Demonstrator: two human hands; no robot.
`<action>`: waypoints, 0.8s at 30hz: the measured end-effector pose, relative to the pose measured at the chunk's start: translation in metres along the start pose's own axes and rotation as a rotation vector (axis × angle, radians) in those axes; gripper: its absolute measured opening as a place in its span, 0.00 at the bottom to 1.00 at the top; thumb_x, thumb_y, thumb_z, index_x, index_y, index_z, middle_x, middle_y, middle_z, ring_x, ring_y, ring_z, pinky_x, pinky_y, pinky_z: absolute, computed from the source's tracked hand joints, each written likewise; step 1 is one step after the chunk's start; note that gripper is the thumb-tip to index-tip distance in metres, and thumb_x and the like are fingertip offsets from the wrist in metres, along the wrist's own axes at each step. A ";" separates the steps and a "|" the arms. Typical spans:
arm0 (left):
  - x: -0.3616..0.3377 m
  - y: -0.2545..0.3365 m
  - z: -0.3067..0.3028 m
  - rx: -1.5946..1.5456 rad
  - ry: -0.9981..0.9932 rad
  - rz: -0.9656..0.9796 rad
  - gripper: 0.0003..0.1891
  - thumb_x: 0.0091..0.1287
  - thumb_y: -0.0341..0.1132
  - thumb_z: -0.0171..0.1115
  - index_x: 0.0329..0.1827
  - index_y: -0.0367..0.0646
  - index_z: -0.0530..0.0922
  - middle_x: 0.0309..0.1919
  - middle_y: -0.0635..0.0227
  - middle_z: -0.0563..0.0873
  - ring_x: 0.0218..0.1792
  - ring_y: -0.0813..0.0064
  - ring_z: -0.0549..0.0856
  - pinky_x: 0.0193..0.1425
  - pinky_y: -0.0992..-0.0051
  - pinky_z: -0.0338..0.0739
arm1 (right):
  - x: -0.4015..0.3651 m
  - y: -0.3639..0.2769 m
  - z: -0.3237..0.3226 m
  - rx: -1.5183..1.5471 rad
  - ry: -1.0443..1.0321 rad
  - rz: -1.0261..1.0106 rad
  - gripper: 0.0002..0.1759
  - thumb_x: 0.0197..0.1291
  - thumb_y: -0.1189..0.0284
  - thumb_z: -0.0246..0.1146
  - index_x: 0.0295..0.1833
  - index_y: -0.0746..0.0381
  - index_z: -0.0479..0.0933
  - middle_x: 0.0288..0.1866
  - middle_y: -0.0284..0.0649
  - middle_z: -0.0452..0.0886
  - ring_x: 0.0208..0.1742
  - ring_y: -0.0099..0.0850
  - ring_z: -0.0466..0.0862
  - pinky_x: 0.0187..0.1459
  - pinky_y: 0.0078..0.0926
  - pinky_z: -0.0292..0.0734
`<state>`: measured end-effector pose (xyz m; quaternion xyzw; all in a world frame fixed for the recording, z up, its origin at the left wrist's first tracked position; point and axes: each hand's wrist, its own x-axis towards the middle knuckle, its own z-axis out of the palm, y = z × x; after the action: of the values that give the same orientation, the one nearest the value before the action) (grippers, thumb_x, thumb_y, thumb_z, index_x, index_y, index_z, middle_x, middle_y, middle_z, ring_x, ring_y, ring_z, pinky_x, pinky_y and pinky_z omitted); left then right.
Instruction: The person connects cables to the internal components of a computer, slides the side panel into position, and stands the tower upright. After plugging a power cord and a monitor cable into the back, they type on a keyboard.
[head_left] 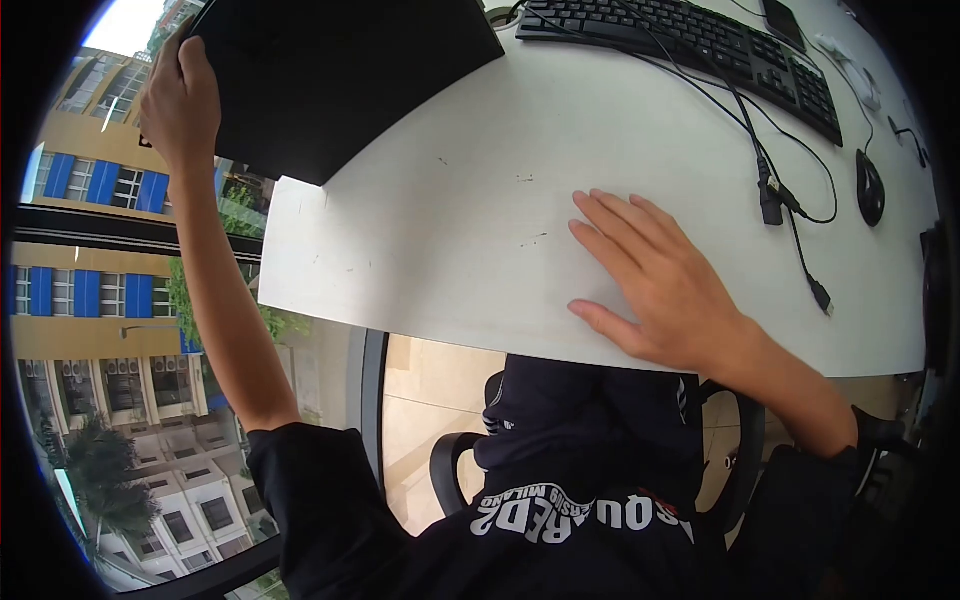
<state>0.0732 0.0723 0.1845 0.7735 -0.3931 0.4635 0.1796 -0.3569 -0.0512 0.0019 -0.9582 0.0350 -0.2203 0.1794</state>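
Observation:
My left hand (185, 105) reaches up to the far left, its fingers wrapped round the side edge of a black monitor (340, 80). The thumb lies along the near side of that edge, and some fingertips are hidden. The monitor's dark flat face leans over the left end of the white desk (450, 240). My right hand (655, 275) is open over the desk near its front edge, palm down, fingers stretched out and holding nothing. To the right of it lie black cable ends (770, 200), one with a USB plug.
A black keyboard (690, 50) sits at the back, with cables running across it. Further right are a black mouse (870, 188) and a dark phone-like object (784, 22). A window (120, 240) borders the desk on the left. Below is a chair armrest (450, 470).

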 end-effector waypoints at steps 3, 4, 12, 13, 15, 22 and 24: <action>0.000 -0.007 0.010 0.010 0.124 0.055 0.26 0.80 0.54 0.47 0.58 0.49 0.90 0.48 0.58 0.94 0.53 0.49 0.90 0.63 0.52 0.79 | -0.015 -0.026 0.007 0.008 -0.107 0.099 0.46 0.67 0.55 0.72 0.78 0.77 0.67 0.83 0.64 0.66 0.85 0.58 0.64 0.84 0.59 0.54; -0.001 -0.007 0.012 -0.001 0.151 0.070 0.27 0.79 0.56 0.47 0.57 0.50 0.90 0.47 0.57 0.94 0.53 0.46 0.90 0.60 0.48 0.80 | -0.016 -0.031 0.013 -0.022 -0.096 0.129 0.49 0.67 0.53 0.72 0.79 0.78 0.64 0.83 0.65 0.65 0.85 0.58 0.63 0.85 0.60 0.53; 0.001 -0.016 0.029 0.053 0.315 0.119 0.27 0.79 0.57 0.46 0.60 0.53 0.91 0.56 0.64 0.93 0.61 0.52 0.88 0.69 0.54 0.77 | 0.008 -0.081 0.060 -0.074 0.003 0.284 0.62 0.67 0.43 0.70 0.83 0.84 0.52 0.83 0.73 0.61 0.88 0.61 0.59 0.85 0.65 0.46; 0.001 -0.017 0.030 0.062 0.311 0.117 0.28 0.79 0.58 0.46 0.61 0.53 0.90 0.57 0.65 0.93 0.62 0.53 0.88 0.70 0.55 0.76 | 0.011 -0.086 0.063 -0.078 0.013 0.296 0.62 0.67 0.43 0.69 0.82 0.85 0.53 0.82 0.73 0.62 0.87 0.61 0.59 0.85 0.65 0.47; 0.000 -0.019 0.032 0.071 0.318 0.127 0.28 0.79 0.58 0.46 0.62 0.53 0.90 0.59 0.65 0.93 0.64 0.54 0.88 0.72 0.56 0.75 | 0.016 -0.091 0.069 -0.070 0.038 0.312 0.62 0.67 0.42 0.69 0.82 0.85 0.53 0.82 0.73 0.63 0.87 0.61 0.60 0.85 0.64 0.48; 0.002 -0.021 0.037 0.075 0.351 0.149 0.28 0.79 0.59 0.47 0.62 0.53 0.90 0.59 0.67 0.93 0.64 0.57 0.88 0.73 0.58 0.74 | 0.028 -0.110 0.088 -0.026 0.060 0.276 0.60 0.73 0.38 0.59 0.83 0.83 0.53 0.79 0.75 0.66 0.87 0.61 0.59 0.87 0.59 0.48; 0.002 -0.019 0.037 0.076 0.351 0.143 0.28 0.79 0.59 0.48 0.62 0.53 0.90 0.59 0.67 0.93 0.64 0.58 0.88 0.73 0.58 0.74 | 0.039 -0.124 0.101 0.056 0.047 0.219 0.58 0.75 0.39 0.57 0.83 0.84 0.52 0.80 0.73 0.66 0.87 0.60 0.59 0.87 0.57 0.48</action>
<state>0.1097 0.0597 0.1692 0.6571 -0.3920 0.6173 0.1828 -0.2793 0.0917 -0.0221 -0.9377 0.1376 -0.2228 0.2284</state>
